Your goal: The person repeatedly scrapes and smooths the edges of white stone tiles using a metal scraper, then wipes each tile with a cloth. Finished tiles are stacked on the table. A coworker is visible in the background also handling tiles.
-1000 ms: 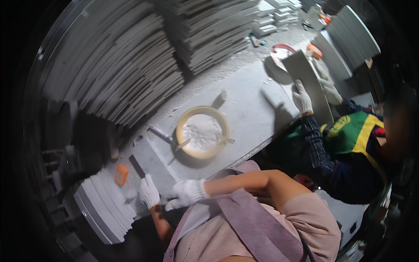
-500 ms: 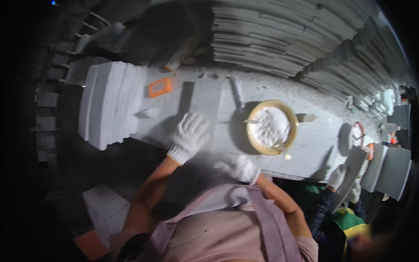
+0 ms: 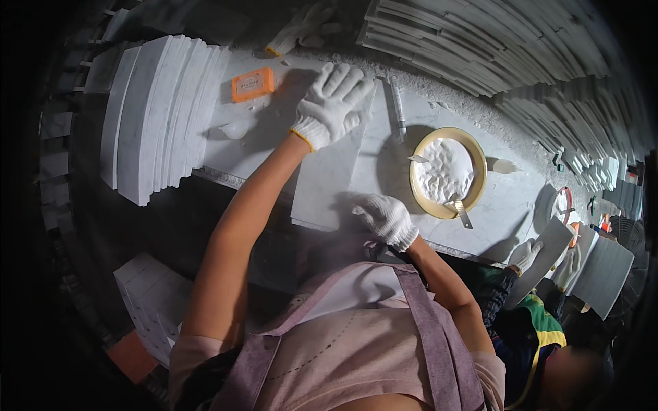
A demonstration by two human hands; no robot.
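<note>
A grey-white rectangular stone slab lies on the table, its near end reaching over the front edge. My left hand, in a white knit glove with a yellow cuff, lies flat on its far part with the fingers spread. Close to the slab's near right corner is my right hand, also gloved, with its fingers curled in; whatever they may hold is hidden. A yellow-rimmed bowl to the right contains white powder or paste, with a flat metal scraper stuck in it.
Upright slabs stand at the left. An orange box, a long thin tool and spare gloves are farther back. More slabs fill the back right. At the right, another person's gloved hand holds a slab.
My left hand has moved farther away along the slab, arm stretched out. The slab now shows clearly under it. My right hand has curled in more.
</note>
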